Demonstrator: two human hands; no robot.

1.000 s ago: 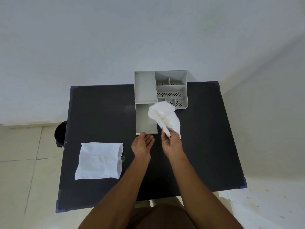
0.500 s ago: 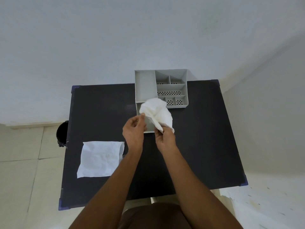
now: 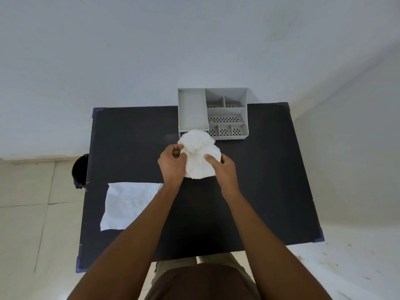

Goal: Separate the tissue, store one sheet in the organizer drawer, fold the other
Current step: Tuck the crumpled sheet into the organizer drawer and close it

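A crumpled white tissue sheet (image 3: 198,155) is held over the pulled-out drawer (image 3: 181,134) of the grey organizer (image 3: 191,109). My left hand (image 3: 172,164) pinches its left edge and my right hand (image 3: 223,169) grips its right side. The tissue and my hands hide nearly all of the drawer; only its far left corner shows. A second white sheet (image 3: 129,204) lies flat on the black table (image 3: 259,180) at the front left, apart from both hands.
The organizer stands at the table's far edge against the white wall, with several perforated compartments (image 3: 225,120) on its right. A black bin (image 3: 81,172) sits on the tiled floor left of the table.
My left hand rose from the drawer's front and took hold of the tissue's left edge. Both hands now hold the sheet, spread wider and lower over the drawer.
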